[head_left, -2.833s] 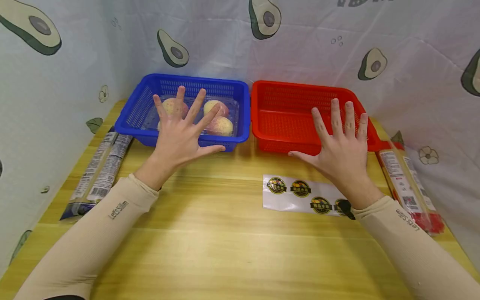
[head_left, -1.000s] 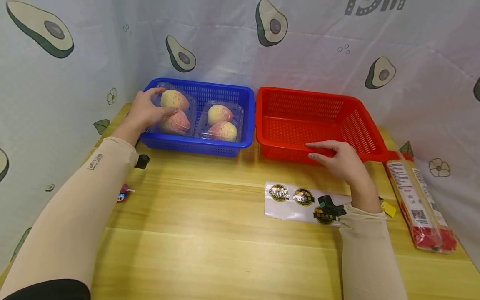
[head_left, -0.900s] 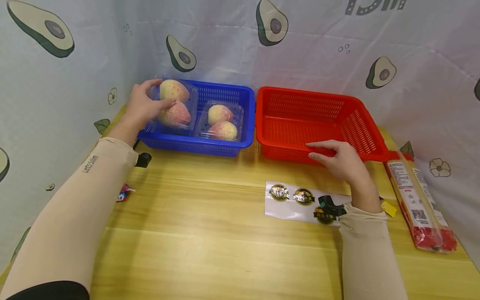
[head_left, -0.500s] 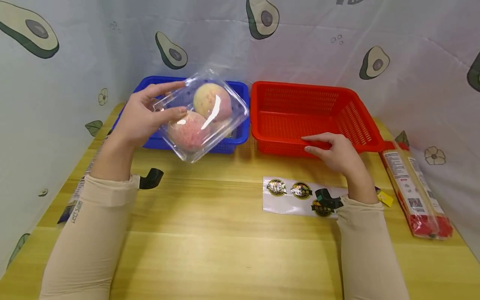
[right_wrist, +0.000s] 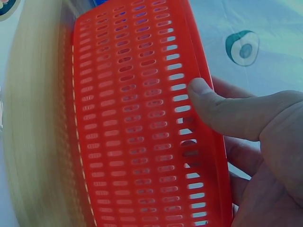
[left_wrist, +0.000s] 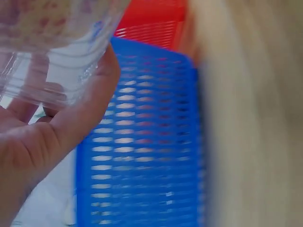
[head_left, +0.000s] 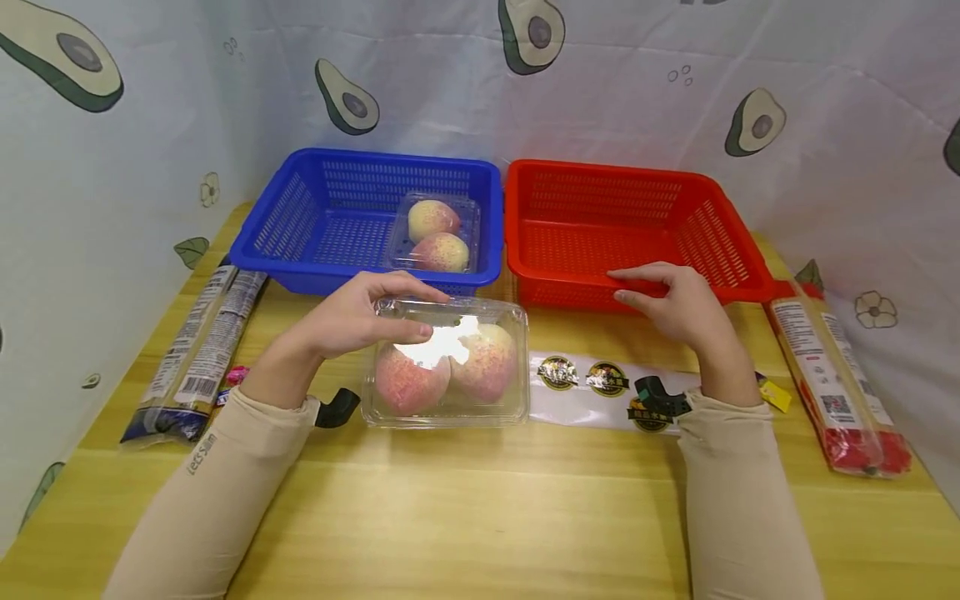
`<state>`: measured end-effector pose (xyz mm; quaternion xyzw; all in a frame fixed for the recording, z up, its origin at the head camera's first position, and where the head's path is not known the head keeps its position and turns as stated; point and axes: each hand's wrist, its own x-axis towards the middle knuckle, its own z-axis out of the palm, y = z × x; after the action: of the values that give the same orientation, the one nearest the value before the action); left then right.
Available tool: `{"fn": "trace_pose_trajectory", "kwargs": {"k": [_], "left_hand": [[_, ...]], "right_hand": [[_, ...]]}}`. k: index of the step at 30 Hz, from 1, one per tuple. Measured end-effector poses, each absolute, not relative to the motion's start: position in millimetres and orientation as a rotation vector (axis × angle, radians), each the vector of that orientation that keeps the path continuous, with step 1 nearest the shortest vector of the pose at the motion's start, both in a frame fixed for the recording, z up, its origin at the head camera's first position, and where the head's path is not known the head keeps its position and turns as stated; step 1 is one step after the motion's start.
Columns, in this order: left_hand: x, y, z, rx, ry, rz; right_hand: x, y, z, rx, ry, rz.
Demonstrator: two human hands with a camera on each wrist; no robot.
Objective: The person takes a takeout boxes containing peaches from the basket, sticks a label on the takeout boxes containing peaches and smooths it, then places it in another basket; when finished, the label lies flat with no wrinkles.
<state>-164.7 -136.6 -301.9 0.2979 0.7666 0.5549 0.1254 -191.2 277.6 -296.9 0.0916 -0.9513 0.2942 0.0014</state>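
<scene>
A clear plastic clamshell box (head_left: 450,412) with two pink-yellow peaches (head_left: 483,367) is in my left hand (head_left: 352,317), thumb on the near face and fingers round the end. It is in front of the blue basket, over the table. In the left wrist view the box (left_wrist: 61,71) stays between thumb and fingers, with the blue basket (left_wrist: 137,142) behind it. My right hand (head_left: 678,308) pinches the front rim of the red basket (head_left: 562,292); in the right wrist view the thumb (right_wrist: 201,87) lies outside the rim, fingers behind it.
Another clamshell with two peaches (head_left: 441,250) lies in the right part of the blue basket (head_left: 300,279). A sheet of round stickers (head_left: 581,404) lies on the table (head_left: 480,517). Long printed packets lie at the left (head_left: 202,350) and right (head_left: 832,383) edges.
My left hand has lifted the clamshell of peaches out of the blue basket's left side and brought it rightward and nearer, turning it. My right hand, first spread in the air, has stayed on the red rim.
</scene>
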Motion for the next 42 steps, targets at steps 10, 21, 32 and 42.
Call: {"fn": "trace_pose_trajectory", "kwargs": {"k": [10, 21, 32, 42], "left_hand": [[-180.0, -128.8, -335.8, 0.732, 2.102, 1.631], [-184.8, -130.2, -340.2, 0.81, 2.349, 1.394], [-174.7, -138.3, -335.4, 1.034, 2.275, 1.089], [-177.5, -141.0, -340.9, 1.067, 2.254, 1.071]], "right_hand": [[-190.6, 277.5, -296.4, 0.296, -2.98, 0.927], [-192.2, 277.8, -296.9, 0.277, -2.988, 0.897], [-189.0, 275.4, -294.8, 0.298, -2.952, 0.892], [-175.9, 268.1, -278.7, 0.469, -2.907, 0.918]]}}
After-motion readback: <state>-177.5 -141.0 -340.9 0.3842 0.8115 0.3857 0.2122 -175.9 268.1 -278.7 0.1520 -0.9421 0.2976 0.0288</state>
